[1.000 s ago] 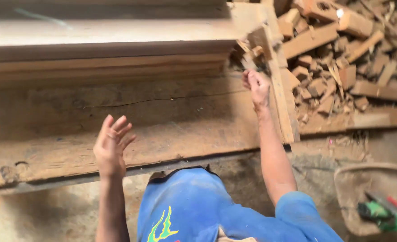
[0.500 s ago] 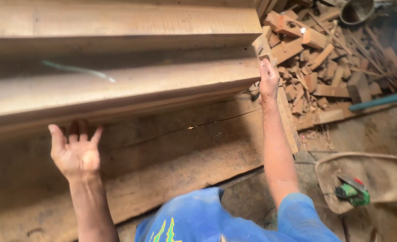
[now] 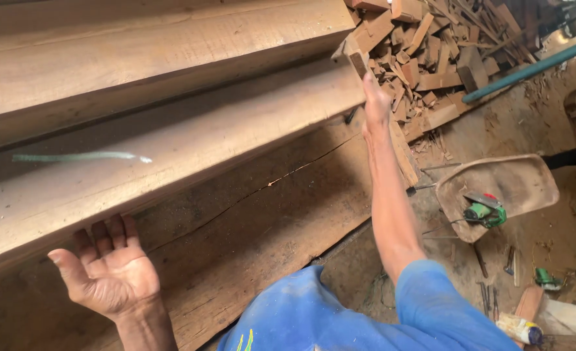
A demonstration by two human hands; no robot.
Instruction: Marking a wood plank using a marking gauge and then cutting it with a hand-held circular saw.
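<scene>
Blue short-sleeved shirt with a small yellow-green mark on the front; bare forearms, bare left hand and right hand, no gloves.

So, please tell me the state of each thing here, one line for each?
left hand: open, palm up, under the edge of the beam, holds nothing
right hand: pressed against the end of the beam, grip unclear
beam: tilted, its end at the right hand
lower plank: lying flat, cracked along its length
wood offcuts: piled loosely
basin: on the ground, a green power tool lies in it
</scene>
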